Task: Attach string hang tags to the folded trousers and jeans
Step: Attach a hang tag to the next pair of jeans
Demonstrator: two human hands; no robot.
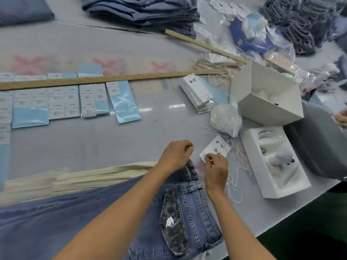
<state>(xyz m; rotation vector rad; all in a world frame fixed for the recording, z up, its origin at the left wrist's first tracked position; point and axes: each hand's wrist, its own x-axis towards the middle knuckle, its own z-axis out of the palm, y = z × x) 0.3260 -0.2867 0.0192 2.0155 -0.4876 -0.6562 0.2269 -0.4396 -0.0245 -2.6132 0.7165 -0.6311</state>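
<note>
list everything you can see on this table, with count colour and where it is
jeans: one, blue, near edge under the hands
hang tag: one, white, by the jeans' waistband
tag stack: one, white, centre right
loose strings: several, white, right of the jeans
label sheets: many, pale blue and white, left
wooden sticks: two, tan, across the middle
boxes: two, white, right
folded denim: one stack, blue, far edge
cream trousers: folded, beyond the jeans
left hand: on the waistband
right hand: pinching the hang tag
</note>
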